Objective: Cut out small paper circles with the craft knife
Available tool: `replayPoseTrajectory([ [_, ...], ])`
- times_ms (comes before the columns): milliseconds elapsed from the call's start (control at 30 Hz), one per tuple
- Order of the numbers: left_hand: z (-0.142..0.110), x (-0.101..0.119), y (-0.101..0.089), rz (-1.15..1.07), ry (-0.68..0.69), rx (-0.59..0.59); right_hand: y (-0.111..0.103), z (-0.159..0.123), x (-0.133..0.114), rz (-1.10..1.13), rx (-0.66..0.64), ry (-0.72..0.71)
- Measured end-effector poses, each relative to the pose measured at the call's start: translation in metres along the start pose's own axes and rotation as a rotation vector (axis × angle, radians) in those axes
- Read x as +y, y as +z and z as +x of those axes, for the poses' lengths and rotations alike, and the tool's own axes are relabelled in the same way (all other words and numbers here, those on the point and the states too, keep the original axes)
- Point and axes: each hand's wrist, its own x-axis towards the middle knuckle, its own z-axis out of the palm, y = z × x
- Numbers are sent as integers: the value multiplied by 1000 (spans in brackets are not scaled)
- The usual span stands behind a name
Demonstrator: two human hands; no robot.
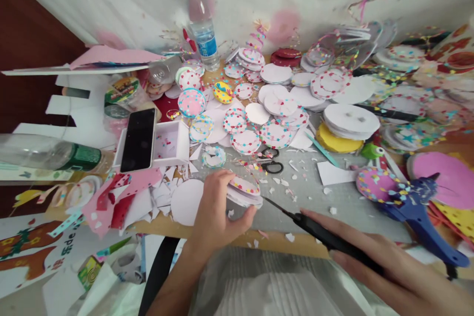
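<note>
My left hand grips a small stack of round paper discs with pink and dotted rims, held just above the desk's front edge. My right hand is wrapped round a black-handled knife or scissor-like tool. The tool's thin blade points left, with its tip close to the discs. A plain white paper circle lies on the desk just left of my left hand.
Many decorated paper circles cover the desk. Black scissors, a phone on a white box, two bottles, a blue glue gun and paper scraps lie around.
</note>
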Motion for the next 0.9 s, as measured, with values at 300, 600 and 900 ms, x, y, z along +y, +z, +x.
replayPoseTrajectory([
  [300, 2, -6, 1, -40, -76, -5, -22, 28, -9, -65, -46, -107],
  [600, 7, -10, -2, -114, -122, -15, -38, 48, -14, -19, -50, -120],
  [900, 8, -13, -1, -169, -97, -2, -33, 57, -31, 82, -88, -87],
])
